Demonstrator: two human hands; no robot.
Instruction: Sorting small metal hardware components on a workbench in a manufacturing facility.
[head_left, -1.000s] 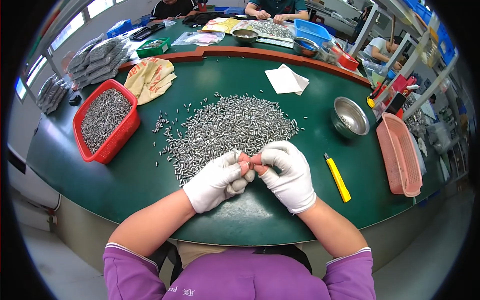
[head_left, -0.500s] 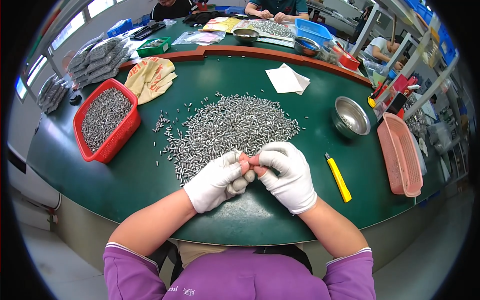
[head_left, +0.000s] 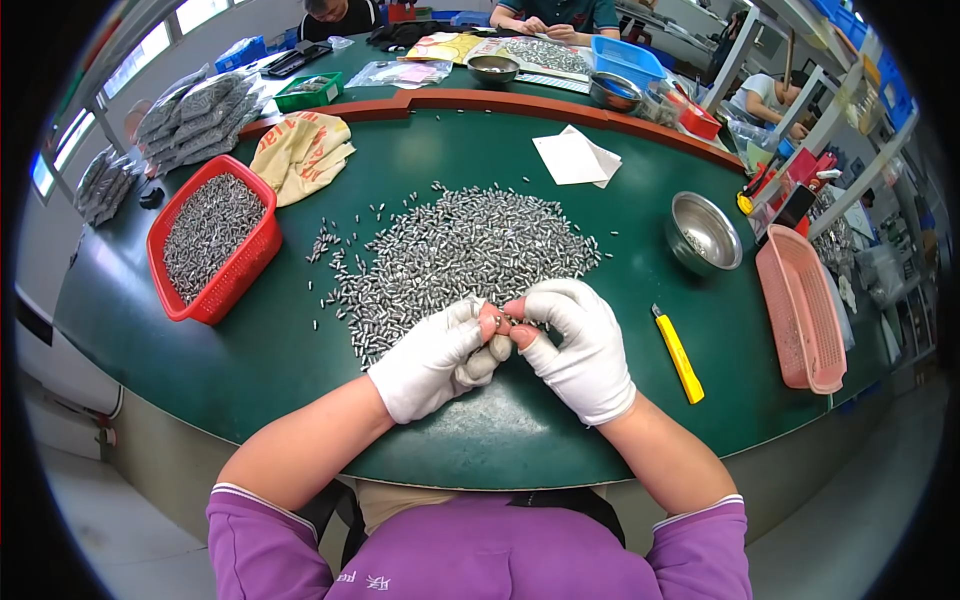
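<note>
White-gloved left hand and right hand still pinch one small metal piece, unmoved.

hidden: small metal part mostly covered by fingertips | shape unclear

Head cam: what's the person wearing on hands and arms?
White fabric gloves on both the left hand and right hand, with some fingertips cut open. Forearms bare. Purple sleeves pushed up near the elbows, with a thin white stripe at each cuff.
</note>
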